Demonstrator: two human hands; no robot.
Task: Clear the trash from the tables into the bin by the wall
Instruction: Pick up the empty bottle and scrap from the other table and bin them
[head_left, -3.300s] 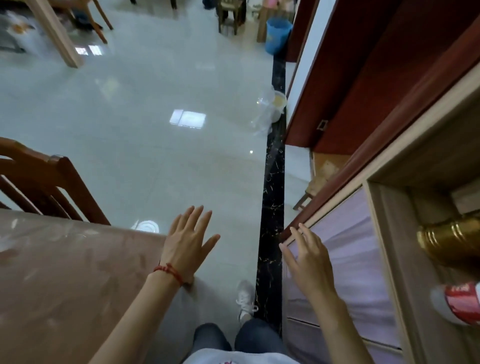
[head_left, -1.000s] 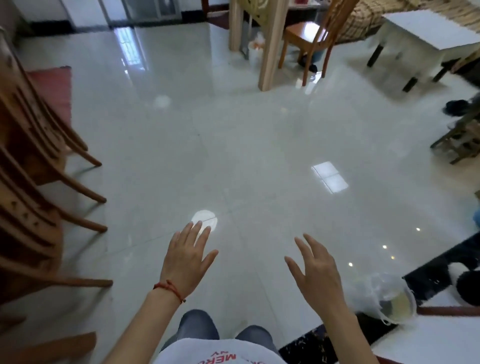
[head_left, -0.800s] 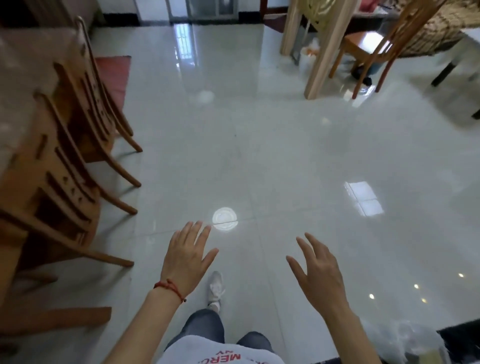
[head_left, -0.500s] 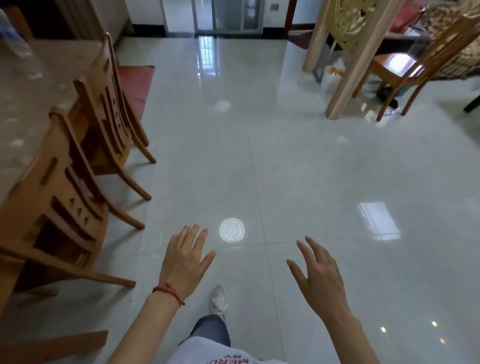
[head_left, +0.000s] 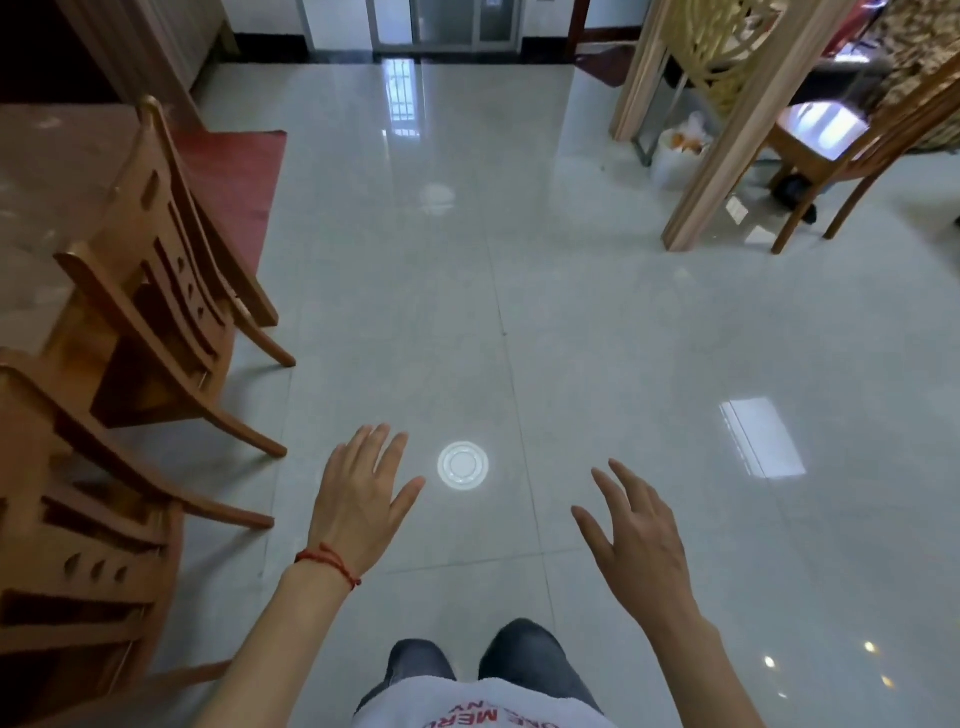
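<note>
1. While both hands are empty, no trash is under control: the left hand (head_left: 358, 506) and right hand (head_left: 631, 535) are held out over the floor (head_left: 597, 338) with fingers spread and straight, gripping nothing.
2. Locate the candidate item. A white plastic bag (head_left: 678, 150) with orange contents stands on the floor at about 1 o'clock, far from the hands, just beside a pale wooden post (head_left: 727, 156). Whether it counts as trash cannot be confirmed from this view.
3. Locate the work surface. A brown tabletop (head_left: 47, 208) runs along the 9 to 10 o'clock side behind two wooden chairs (head_left: 166, 270). No trash can be made out on the visible part.
4. The bin is not in view.
5. Handling estimate for the bag: thin film, soft, probably light, with no stiffness of its own. Contents may shift or spill if it is tilted.
6. Recommended hold: gather the film at the neck and pinch it closed, then lift straight up. Support the base with the other hand if the load sags.
7. The round white disc (head_left: 462, 466) at 12 o'clock between the hands appears to be a lamp reflection on the tile; do not reach for it.
</note>
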